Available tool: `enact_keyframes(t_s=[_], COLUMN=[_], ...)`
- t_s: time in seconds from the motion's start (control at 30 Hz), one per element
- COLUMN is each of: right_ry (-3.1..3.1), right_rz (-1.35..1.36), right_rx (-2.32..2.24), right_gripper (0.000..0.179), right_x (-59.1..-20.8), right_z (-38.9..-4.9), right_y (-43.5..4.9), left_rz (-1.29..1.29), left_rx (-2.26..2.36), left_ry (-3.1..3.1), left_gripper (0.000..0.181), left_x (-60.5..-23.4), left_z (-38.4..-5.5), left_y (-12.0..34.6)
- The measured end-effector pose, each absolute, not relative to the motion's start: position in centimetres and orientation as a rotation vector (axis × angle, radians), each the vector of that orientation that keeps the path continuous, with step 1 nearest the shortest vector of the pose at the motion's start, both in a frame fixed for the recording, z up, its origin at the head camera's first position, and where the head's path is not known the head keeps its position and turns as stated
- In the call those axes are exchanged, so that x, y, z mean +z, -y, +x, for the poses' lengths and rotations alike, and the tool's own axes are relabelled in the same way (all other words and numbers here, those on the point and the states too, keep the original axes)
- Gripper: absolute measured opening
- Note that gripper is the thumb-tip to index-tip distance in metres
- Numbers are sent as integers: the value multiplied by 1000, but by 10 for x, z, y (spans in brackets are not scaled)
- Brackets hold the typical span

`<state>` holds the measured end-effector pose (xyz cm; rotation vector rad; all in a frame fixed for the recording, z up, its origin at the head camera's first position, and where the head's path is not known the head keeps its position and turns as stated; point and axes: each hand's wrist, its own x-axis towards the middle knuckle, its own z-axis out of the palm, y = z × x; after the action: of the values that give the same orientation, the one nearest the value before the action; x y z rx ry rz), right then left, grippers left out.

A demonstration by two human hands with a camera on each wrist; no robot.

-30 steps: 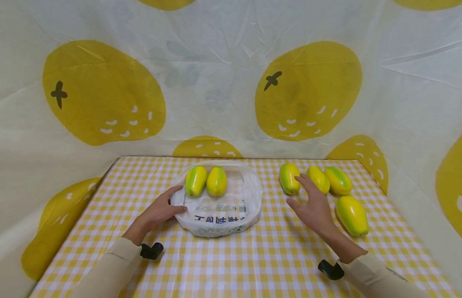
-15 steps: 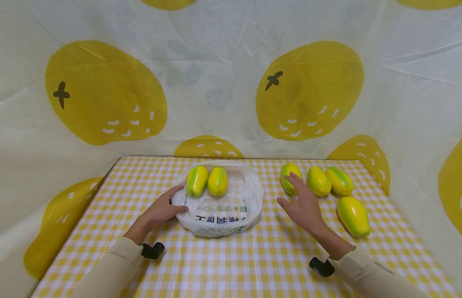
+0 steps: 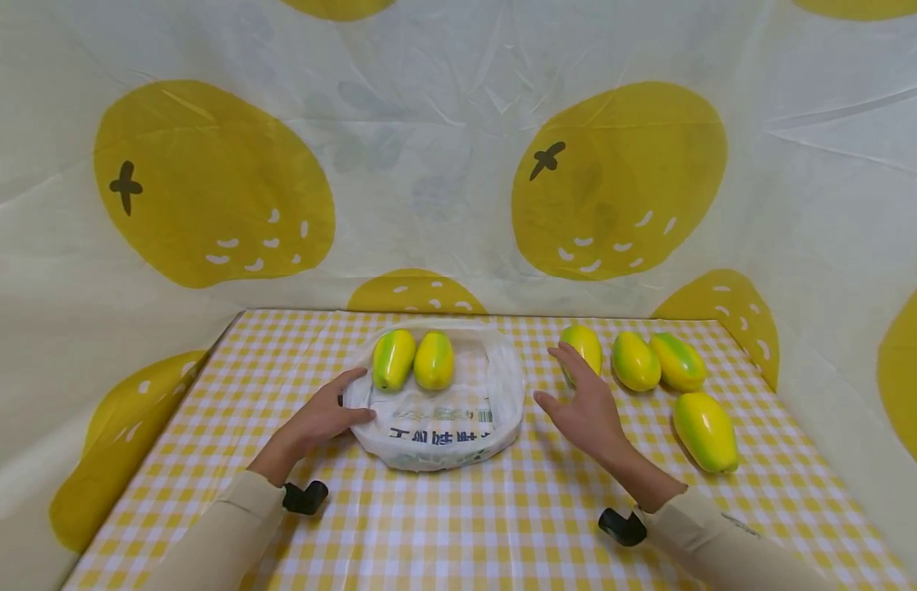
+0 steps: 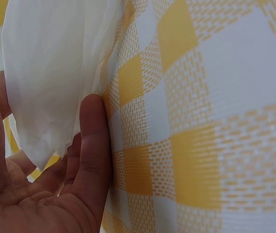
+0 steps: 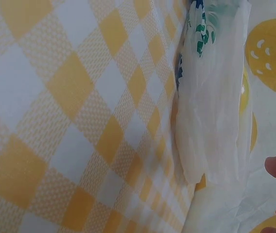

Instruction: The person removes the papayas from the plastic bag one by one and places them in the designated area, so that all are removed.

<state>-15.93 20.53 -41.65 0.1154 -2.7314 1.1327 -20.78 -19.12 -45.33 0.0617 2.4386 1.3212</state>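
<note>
Yellow fruits (image 3: 394, 359) inside the bag (image 3: 507, 382) (head view) elude the left-wrist camera.

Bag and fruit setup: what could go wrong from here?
The plastic bag looks thin; its rim might fold inward if the left hand shifts.
The right hand, close to the bag's other side, might snag it.
The rounded yellow-green fruits outside the bag may roll if bumped.

From overhead, head camera faces forward-down; nearer wrist views share bag (image 3: 505, 394).
</note>
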Motion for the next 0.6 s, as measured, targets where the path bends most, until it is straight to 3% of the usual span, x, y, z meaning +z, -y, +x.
enact_keyframes(t_s=[0.6], right_ry=[2681], right_rz=[233], right_rx=[1170], right_gripper=[68], right_x=[-426], right_z=[-167], right_y=[-171], left_rz=[44], left_rx=[1330], left_ry=[-2426], left_gripper=[87], left_x=[-453], left_z=[-207], left_y=[190])
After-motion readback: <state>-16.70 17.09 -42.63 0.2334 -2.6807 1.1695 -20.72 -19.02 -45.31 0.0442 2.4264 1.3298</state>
